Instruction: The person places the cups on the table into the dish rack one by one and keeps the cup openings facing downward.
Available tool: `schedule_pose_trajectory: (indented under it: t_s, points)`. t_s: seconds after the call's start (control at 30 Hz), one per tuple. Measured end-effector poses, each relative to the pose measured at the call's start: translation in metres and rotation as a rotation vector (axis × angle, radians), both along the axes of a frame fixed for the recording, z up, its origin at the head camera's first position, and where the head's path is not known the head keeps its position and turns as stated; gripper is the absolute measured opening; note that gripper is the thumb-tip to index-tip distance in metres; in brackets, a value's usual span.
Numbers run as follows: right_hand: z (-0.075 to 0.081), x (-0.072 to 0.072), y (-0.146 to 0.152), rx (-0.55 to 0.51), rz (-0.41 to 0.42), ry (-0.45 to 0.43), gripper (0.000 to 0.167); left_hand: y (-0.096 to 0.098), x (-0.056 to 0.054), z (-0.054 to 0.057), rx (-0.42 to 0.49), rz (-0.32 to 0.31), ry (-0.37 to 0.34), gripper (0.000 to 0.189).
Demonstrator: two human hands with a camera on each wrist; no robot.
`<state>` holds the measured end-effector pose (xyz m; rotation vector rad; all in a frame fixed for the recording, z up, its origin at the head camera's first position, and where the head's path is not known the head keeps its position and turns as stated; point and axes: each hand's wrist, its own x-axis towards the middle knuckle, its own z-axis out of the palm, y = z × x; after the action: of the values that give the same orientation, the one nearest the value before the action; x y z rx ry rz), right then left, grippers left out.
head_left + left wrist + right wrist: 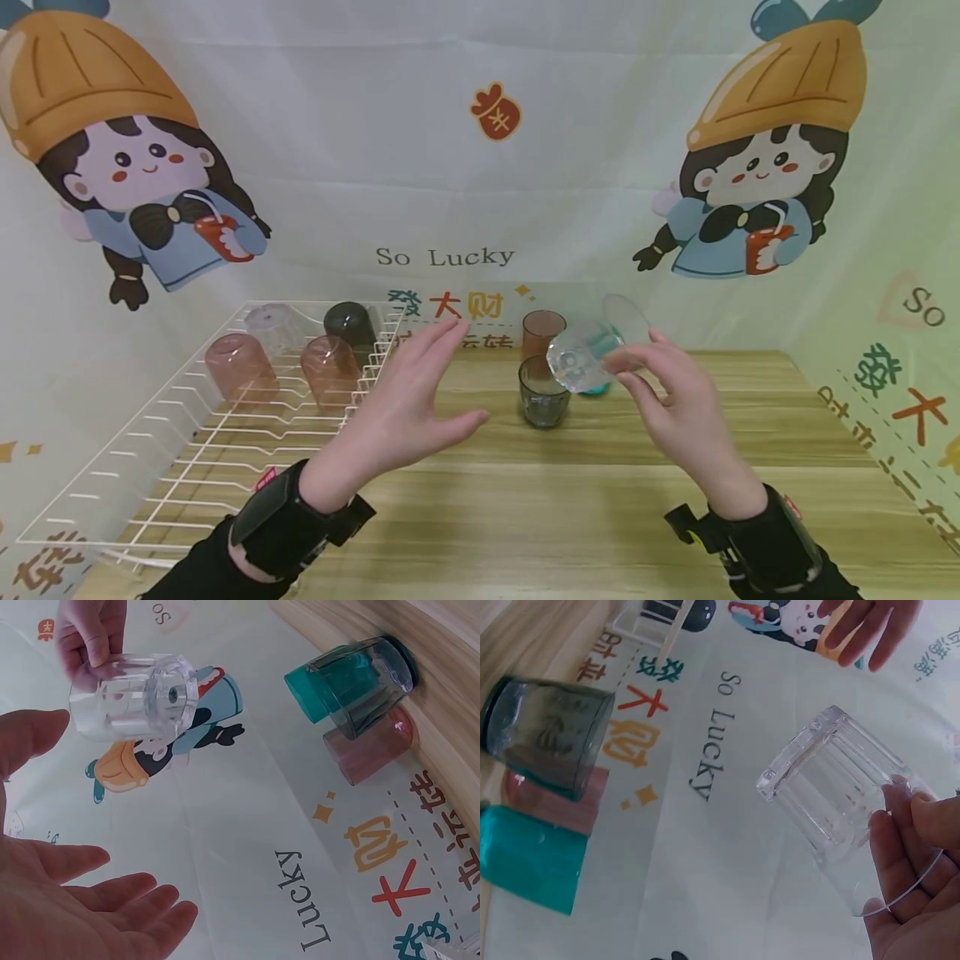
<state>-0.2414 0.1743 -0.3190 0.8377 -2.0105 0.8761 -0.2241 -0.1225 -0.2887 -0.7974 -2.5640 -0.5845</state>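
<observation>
A clear cup (583, 357) with a ridged lower part is tilted on its side in the air, its thick base toward the left. My right hand (922, 877) grips it near the rim, thumb on one side and fingers on the other. Across from it, my left hand (405, 408) is raised with fingers extended and thumb spread, holding nothing. It is apart from the clear cup and near the rack's right edge. On the table stand a grey cup (544, 400), a pink-brown cup (543, 329) behind it and a teal cup (532, 859), mostly hidden by the clear cup in the head view.
A white wire rack (217, 475) stands at the left on the wooden table (600, 517). Upside down on it are a pink cup (240, 367), an amber-pink cup (330, 375), a clear cup (270, 325) and a black cup (351, 323). A printed cloth (420, 167) hangs behind.
</observation>
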Motion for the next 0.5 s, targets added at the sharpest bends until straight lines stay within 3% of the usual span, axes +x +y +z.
schedule_pose_trajectory:
  t_s: [0.5]
  points:
    - [0.007,0.008,-0.025,-0.112,0.101,-0.052,0.030,0.008,0.000,0.002,0.011,-0.031,0.034,0.094]
